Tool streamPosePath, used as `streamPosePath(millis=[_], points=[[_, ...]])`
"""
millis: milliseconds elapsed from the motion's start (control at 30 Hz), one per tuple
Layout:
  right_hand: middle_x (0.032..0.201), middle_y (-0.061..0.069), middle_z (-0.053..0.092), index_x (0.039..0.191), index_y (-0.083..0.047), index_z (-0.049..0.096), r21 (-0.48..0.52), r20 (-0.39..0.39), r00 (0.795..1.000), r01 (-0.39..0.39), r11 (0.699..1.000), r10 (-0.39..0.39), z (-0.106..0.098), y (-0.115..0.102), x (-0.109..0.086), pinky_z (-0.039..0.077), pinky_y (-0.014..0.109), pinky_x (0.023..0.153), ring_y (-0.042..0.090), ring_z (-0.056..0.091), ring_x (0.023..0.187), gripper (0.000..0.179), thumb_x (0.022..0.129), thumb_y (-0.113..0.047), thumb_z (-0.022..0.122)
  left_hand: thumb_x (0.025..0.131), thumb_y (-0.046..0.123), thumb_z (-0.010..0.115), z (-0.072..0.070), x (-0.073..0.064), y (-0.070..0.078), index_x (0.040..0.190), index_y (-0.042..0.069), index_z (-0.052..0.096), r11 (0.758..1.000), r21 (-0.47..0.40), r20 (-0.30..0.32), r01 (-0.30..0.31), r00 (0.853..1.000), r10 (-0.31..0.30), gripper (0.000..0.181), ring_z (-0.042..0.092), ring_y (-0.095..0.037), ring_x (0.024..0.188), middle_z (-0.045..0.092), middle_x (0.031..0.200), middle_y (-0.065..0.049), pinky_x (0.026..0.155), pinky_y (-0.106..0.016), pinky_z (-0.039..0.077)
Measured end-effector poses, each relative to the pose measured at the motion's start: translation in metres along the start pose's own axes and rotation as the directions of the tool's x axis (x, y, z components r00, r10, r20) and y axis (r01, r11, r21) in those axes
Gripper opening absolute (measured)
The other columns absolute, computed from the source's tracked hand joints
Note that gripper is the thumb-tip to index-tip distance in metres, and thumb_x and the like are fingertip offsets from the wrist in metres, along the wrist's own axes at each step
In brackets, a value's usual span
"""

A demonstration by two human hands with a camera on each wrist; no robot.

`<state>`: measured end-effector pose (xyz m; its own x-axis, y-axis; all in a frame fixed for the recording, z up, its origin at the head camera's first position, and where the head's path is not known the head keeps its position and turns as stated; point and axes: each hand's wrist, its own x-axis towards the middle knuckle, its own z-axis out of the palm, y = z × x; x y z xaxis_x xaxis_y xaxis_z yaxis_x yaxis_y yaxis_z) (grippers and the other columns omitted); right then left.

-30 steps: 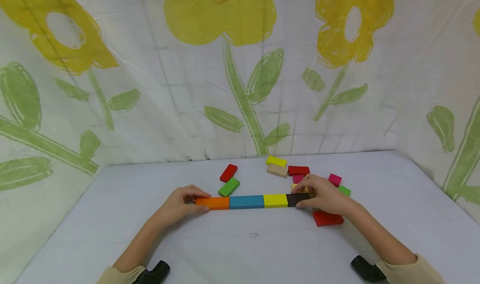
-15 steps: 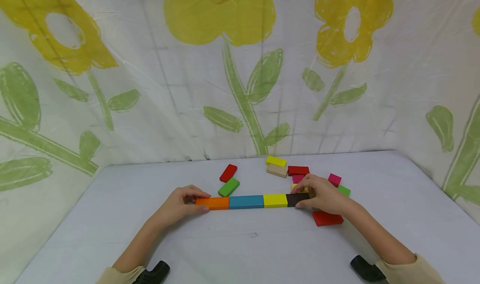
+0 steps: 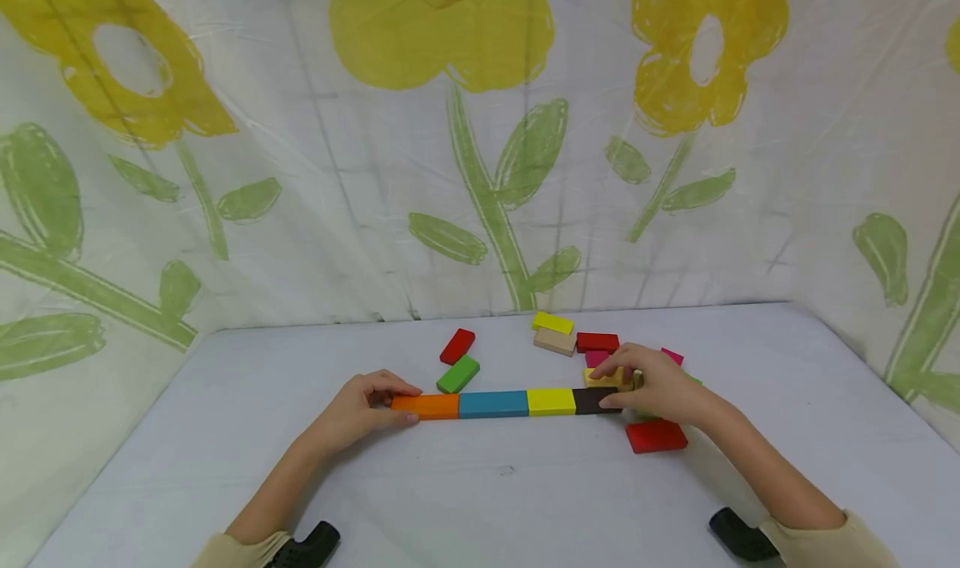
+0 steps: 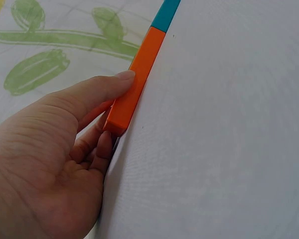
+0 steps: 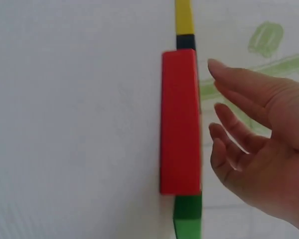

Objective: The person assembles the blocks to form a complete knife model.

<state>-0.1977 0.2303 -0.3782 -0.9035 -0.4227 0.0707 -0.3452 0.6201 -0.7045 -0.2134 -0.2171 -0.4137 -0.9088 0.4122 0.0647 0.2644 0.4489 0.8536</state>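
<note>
A straight row of wooden blocks lies end to end on the table: an orange block [image 3: 425,406], a blue block [image 3: 492,404], a yellow block [image 3: 551,401] and a black block [image 3: 592,400]. At the row's left end, my left hand [image 3: 362,407] pinches the orange block between thumb and fingers, and the left wrist view shows the thumb along its near side. My right hand [image 3: 660,389] hovers at the black block's right end, its thumb and fingers spread apart with nothing between them. In the right wrist view, a red block [image 5: 180,124] stands in front of that hand.
Behind the row lie a green block [image 3: 458,375] and a red block [image 3: 457,346]. Farther right are a yellow block [image 3: 552,322], a plain wood block [image 3: 555,341] and several others, some partly hidden by the right hand. A flower-painted cloth [image 3: 337,218] hangs behind the table [image 3: 450,501].
My right hand has let go of the black block and shifted slightly right and up. The left hand and the row have stayed in place.
</note>
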Motion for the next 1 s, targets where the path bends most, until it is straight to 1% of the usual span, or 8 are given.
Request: streamPosePath(millis=[133, 200, 333, 467, 600, 733, 900, 1000], points=[[0.109, 0.008, 0.069, 0.118, -0.003, 0.073, -0.024, 0.000, 1.000, 0.019, 1.000, -0.019, -0.011, 0.007, -0.006, 0.055, 0.024, 0.070, 0.019, 0.060, 0.094, 0.034, 0.088, -0.013, 0.086, 0.090, 0.013, 0.083, 0.001, 0.001, -0.001, 0.117, 0.005, 0.080, 1.000, 0.002, 0.003, -0.005, 1.000, 0.005, 0.028, 0.057, -0.023, 0.098, 0.071, 0.113, -0.010, 0.083, -0.023, 0.051], [0.113, 0.009, 0.070, 0.120, -0.003, 0.073, -0.033, 0.009, 1.000, 0.015, 0.999, -0.015, -0.017, 0.011, -0.009, 0.055, 0.024, 0.072, 0.019, 0.060, 0.096, 0.036, 0.088, -0.014, 0.085, 0.090, 0.013, 0.083, 0.001, 0.001, -0.002, 0.117, 0.005, 0.080, 1.000, 0.000, 0.006, -0.007, 1.000, 0.007, 0.029, 0.057, -0.022, 0.098, 0.071, 0.112, -0.010, 0.083, -0.023, 0.051], [0.119, 0.010, 0.069, 0.126, -0.004, 0.071, 0.002, 0.060, 0.998, -0.015, 1.000, 0.015, -0.027, 0.019, -0.014, 0.054, 0.024, 0.070, 0.020, 0.059, 0.096, 0.042, 0.088, -0.016, 0.086, 0.089, 0.013, 0.084, 0.001, 0.001, -0.001, 0.117, 0.005, 0.080, 1.000, -0.002, 0.005, -0.002, 1.000, 0.002, 0.029, 0.057, -0.023, 0.098, 0.071, 0.112, -0.010, 0.083, -0.023, 0.050], [0.119, 0.008, 0.064, 0.131, -0.005, 0.068, 0.018, 0.113, 0.993, -0.040, 0.999, 0.038, -0.035, 0.025, -0.016, 0.049, 0.024, 0.070, 0.022, 0.053, 0.097, 0.048, 0.087, -0.016, 0.086, 0.090, 0.013, 0.083, 0.000, 0.000, -0.001, 0.117, 0.005, 0.080, 1.000, -0.003, -0.002, 0.003, 1.000, -0.003, 0.029, 0.057, -0.023, 0.098, 0.071, 0.112, -0.010, 0.083, -0.023, 0.050], [0.122, 0.008, 0.062, 0.132, -0.007, 0.068, 0.000, 0.156, 0.986, -0.062, 0.998, 0.061, -0.040, 0.031, -0.018, 0.048, 0.024, 0.076, 0.024, 0.049, 0.104, 0.048, 0.088, -0.017, 0.086, 0.089, 0.013, 0.083, 0.001, 0.000, -0.002, 0.117, 0.005, 0.080, 1.000, -0.003, -0.004, 0.008, 1.000, -0.008, 0.029, 0.057, -0.023, 0.098, 0.071, 0.113, -0.011, 0.083, -0.024, 0.050], [0.130, 0.010, 0.063, 0.131, -0.009, 0.069, -0.006, 0.194, 0.979, -0.067, 0.998, 0.067, -0.043, 0.035, -0.019, 0.052, 0.026, 0.083, 0.025, 0.051, 0.111, 0.045, 0.090, -0.017, 0.084, 0.090, 0.013, 0.083, 0.001, 0.000, -0.002, 0.117, 0.006, 0.080, 1.000, 0.000, -0.004, 0.009, 1.000, -0.009, 0.029, 0.057, -0.023, 0.099, 0.071, 0.114, -0.010, 0.084, -0.024, 0.050], [0.126, 0.006, 0.063, 0.133, -0.012, 0.070, 0.008, 0.243, 0.968, -0.075, 0.997, 0.071, -0.049, 0.042, -0.020, 0.053, 0.025, 0.085, 0.025, 0.052, 0.110, 0.043, 0.092, -0.019, 0.082, 0.090, 0.013, 0.083, 0.000, 0.000, -0.001, 0.117, 0.006, 0.080, 1.000, 0.000, -0.005, 0.012, 1.000, -0.012, 0.029, 0.057, -0.024, 0.099, 0.071, 0.114, -0.010, 0.083, -0.023, 0.050], [0.124, 0.006, 0.062, 0.134, -0.010, 0.070, 0.008, 0.261, 0.963, -0.063, 0.998, 0.059, -0.053, 0.047, -0.022, 0.054, 0.024, 0.085, 0.025, 0.053, 0.110, 0.044, 0.093, -0.018, 0.080, 0.090, 0.013, 0.083, 0.000, 0.000, 0.000, 0.117, 0.006, 0.080, 1.000, 0.005, -0.005, 0.017, 1.000, -0.017, 0.029, 0.057, -0.024, 0.099, 0.071, 0.114, -0.010, 0.083, -0.024, 0.050]])
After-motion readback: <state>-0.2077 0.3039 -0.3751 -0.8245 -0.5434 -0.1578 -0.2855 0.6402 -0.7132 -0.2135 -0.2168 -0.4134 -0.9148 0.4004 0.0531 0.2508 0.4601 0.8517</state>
